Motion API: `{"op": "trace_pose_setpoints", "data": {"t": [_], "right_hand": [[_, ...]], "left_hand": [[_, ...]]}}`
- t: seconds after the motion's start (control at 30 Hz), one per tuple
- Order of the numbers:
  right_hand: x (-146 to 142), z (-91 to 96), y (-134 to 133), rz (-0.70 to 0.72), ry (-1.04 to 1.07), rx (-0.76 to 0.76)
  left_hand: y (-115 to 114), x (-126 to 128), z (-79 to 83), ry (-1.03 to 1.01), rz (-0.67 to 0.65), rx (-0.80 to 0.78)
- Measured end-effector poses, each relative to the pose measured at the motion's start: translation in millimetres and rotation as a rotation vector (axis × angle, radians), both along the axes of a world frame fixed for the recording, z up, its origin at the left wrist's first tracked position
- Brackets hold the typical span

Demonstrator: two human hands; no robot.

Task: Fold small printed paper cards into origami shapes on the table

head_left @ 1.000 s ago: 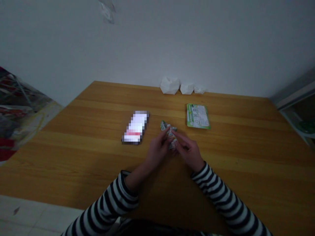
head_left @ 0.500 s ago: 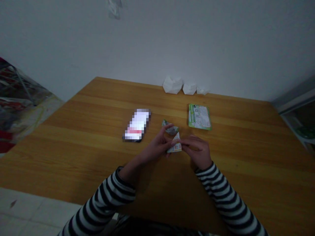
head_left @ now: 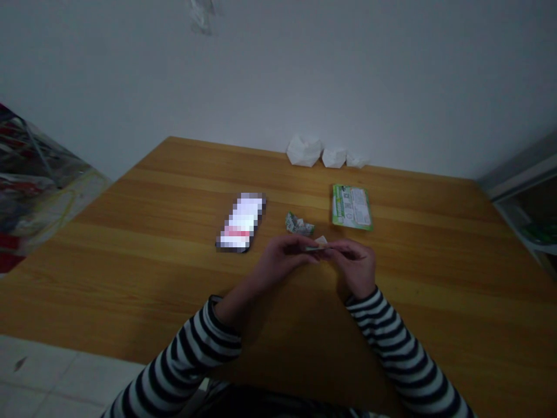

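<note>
Between my two hands is a small piece of folded paper (head_left: 321, 240), seen nearly edge-on, with a pale tip sticking up above the fingers. My left hand (head_left: 285, 255) pinches its left side between thumb and fingers. On the right side, the fingertips of my right hand (head_left: 354, 264) are closed on the same paper. Just beyond my left fingers lies a crumpled green and white printed piece (head_left: 299, 225) on the wooden table (head_left: 174, 220). Much of the folded paper is hidden by my fingers.
A phone (head_left: 242, 223) with a lit, blurred screen lies to the left. Behind my right hand is a flat green and white printed packet (head_left: 351, 207). Several white folded paper shapes (head_left: 304, 152) stand along the wall at the table's back edge.
The folded paper has tipped from showing its printed triangular face to nearly edge-on. My left fingers have drawn in around it, and both hands stay close together.
</note>
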State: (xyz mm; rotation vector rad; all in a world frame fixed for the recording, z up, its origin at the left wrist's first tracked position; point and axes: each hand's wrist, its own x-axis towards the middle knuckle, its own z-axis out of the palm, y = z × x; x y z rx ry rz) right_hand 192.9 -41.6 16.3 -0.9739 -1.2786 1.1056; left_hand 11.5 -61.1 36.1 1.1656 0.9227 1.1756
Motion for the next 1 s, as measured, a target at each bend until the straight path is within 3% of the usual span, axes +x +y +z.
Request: {"op": "trace_pose_setpoints", "data": {"t": [0.2,0.4,0.57,0.73,1.0], "right_hand": [[-6.6,0.4,-4.0,-0.077,-0.004,-0.001],[-21.5,-2.7,-7.9,-0.136,0.066,-0.104],[-30.0,-9.7,-6.2,-0.093,0.123,-0.232],[-36.1,-11.9,-7.6,-0.085,0.268,-0.344],[-22.1,-4.5,-0.2,0.046,0.155,-0.293]], "left_hand": [[-4.7,10.9,-9.3,0.125,0.248,0.026],[-4.7,18.5,-11.1,-0.018,0.347,-0.145],[0.5,20.6,-9.7,-0.141,0.383,-0.281],[2.8,19.6,-12.1,-0.17,0.371,-0.315],[4.0,11.2,-10.6,-0.071,0.229,-0.228]]}}
